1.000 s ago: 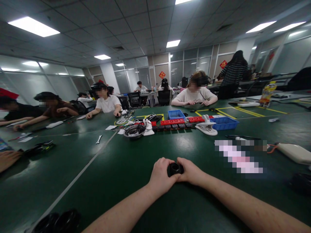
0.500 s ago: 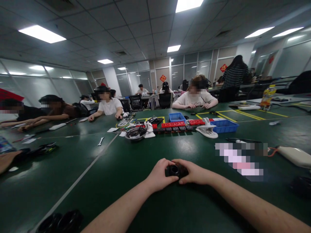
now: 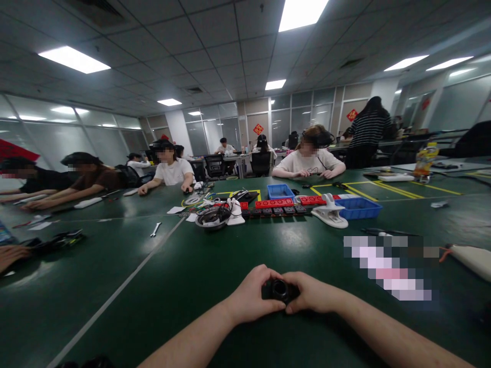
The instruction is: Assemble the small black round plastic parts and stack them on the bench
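Observation:
Between my two hands is a small black part with a round ring-shaped opening [image 3: 280, 289], facing up toward me. My left hand [image 3: 255, 294] grips its left side, thumb along the near edge and fingers over the far edge. On the right side my right hand [image 3: 310, 294] closes round it in the same way, and the two thumb tips nearly meet in front. The fingers cover much of the part, so its exact kind does not show. Both hands are low over the green table [image 3: 199, 266], at its near middle.
Across the middle stand a red and black power strip row [image 3: 274, 203], a bowl of cables [image 3: 213, 217], a white clamp stand [image 3: 330, 212] and blue trays [image 3: 358, 208]. A wrench [image 3: 155, 230] lies to the left. Several people sit round the table.
The view has tilted up slightly, so my hands appear lower. My right hand has closed in further round the black part; both hands keep hold of it.

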`<state>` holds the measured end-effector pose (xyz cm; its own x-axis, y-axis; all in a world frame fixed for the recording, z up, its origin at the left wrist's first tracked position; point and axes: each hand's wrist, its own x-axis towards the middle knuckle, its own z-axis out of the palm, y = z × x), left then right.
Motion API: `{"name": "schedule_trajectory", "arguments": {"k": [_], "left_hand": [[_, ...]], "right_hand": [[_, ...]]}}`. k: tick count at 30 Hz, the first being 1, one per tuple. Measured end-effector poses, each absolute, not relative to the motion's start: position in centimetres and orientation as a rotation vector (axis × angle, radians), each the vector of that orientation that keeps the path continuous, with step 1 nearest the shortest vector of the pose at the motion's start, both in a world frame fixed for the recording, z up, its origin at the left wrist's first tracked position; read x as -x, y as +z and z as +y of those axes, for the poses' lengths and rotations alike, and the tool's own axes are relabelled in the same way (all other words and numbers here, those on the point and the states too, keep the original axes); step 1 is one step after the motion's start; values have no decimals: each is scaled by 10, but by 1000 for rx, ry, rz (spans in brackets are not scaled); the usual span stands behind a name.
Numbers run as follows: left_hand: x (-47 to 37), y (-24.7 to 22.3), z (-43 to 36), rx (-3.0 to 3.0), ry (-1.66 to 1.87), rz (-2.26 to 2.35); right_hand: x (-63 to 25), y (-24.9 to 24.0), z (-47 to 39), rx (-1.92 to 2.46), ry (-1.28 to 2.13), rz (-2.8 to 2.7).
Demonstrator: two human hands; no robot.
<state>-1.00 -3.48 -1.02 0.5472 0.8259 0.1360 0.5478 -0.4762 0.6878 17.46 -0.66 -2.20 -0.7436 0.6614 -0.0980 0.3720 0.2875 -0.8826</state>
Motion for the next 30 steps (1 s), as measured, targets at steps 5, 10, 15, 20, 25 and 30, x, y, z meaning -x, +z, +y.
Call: {"name": "schedule_trajectory", "arguments": {"k": [5, 10, 15, 20, 25, 30], "left_hand": [[11, -10, -34, -2203, 642, 1096], [11, -9, -33, -2250, 659, 1065], [10, -11, -33, -2222, 671, 1082], [11, -14, -33, -2167, 655, 1102], [12, -19, -31, -2142, 649, 1078], [9, -22, -31, -2142, 673, 1082]], "right_hand": [[-175, -26, -5, 936, 1449, -2266], [-175, -29, -3, 933, 1449, -2240], [-175, -31, -3, 966, 1445, -2203], [-174, -31, -2, 946, 1404, -2240], [-174, -30, -3, 990, 1357, -2252], [-173, -29, -6, 1091, 1209, -2297]]}}
